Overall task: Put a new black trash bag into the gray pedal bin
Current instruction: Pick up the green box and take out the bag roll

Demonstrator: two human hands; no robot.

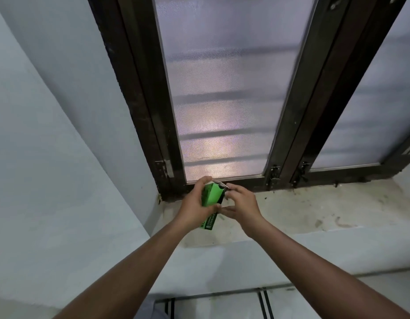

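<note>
Directly ahead, over a stained window sill (314,210), the left hand (194,208) is wrapped around a small green box (212,195), held upright just in front of a dark-framed window (222,88). The right hand (242,207) sits beside the box, fingers (231,188) half curled and touching its opened top flap. Neither the trash bag nor the bin is in view.

Stained pale window sill (314,210), dirt specks near the frame (280,183).
</note>
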